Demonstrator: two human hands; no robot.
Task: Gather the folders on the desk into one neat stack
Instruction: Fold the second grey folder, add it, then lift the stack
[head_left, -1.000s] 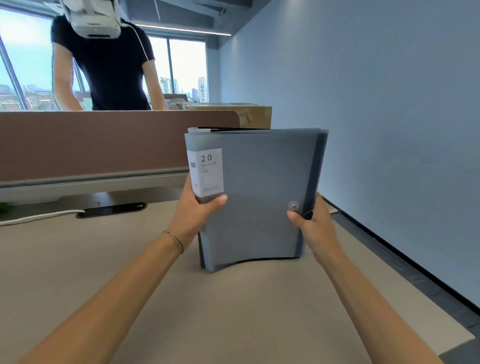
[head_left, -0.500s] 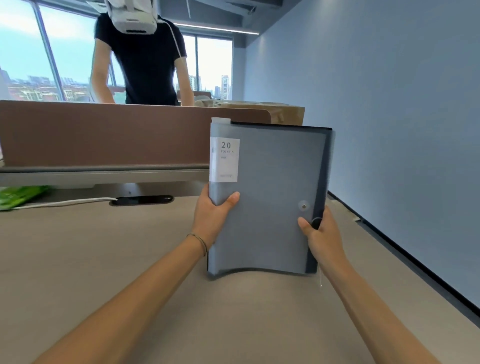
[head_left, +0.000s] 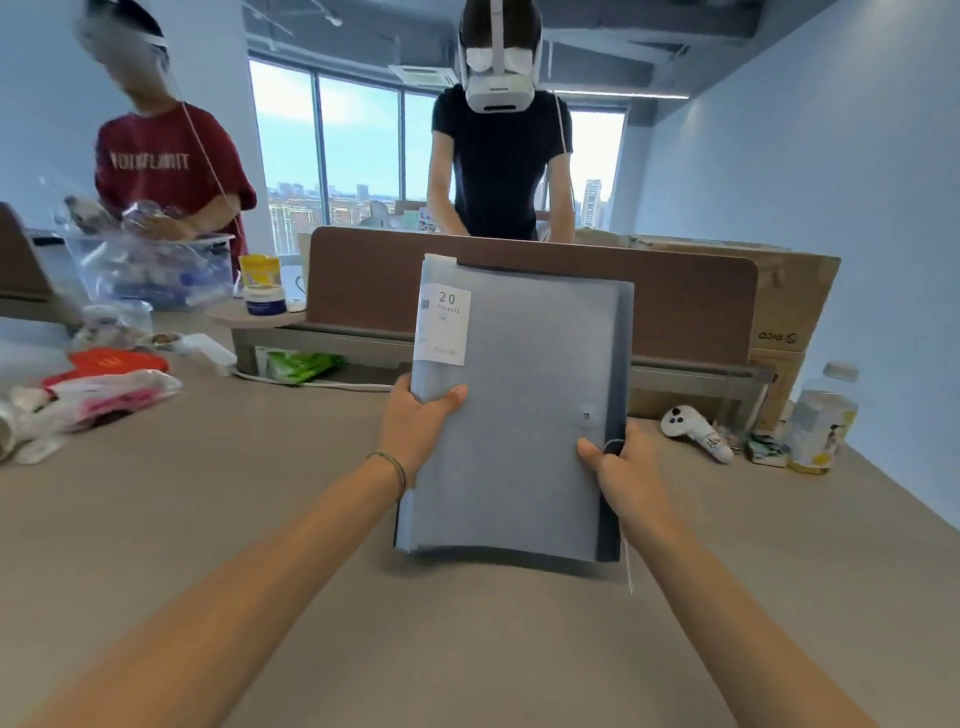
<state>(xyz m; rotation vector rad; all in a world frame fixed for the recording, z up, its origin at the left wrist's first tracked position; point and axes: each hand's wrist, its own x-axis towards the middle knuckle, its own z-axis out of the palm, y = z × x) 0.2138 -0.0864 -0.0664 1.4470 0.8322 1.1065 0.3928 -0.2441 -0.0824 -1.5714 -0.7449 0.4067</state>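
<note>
A bundle of grey-blue folders (head_left: 519, 415) stands upright on its lower edge on the beige desk (head_left: 260, 519), the front one bearing a white "20 pockets" label at its upper left. My left hand (head_left: 421, 421) grips the bundle's left edge, thumb across the front. My right hand (head_left: 623, 467) grips the right edge near a round snap button, thumb on the front cover. A darker folder shows behind along the right side. The lower edge bows slightly against the desk.
A brown divider panel (head_left: 675, 312) runs behind the folders, with a person in black beyond it. At left are plastic bags (head_left: 104, 395), a clear bin (head_left: 150, 275), a can and a person in red. A white controller (head_left: 696, 431), a bottle (head_left: 821, 421) and a cardboard box sit at right.
The view has swung left and pulled back, showing more of the desk's left and right. The folders stay upright in both hands, their edges squarer than a second ago.
</note>
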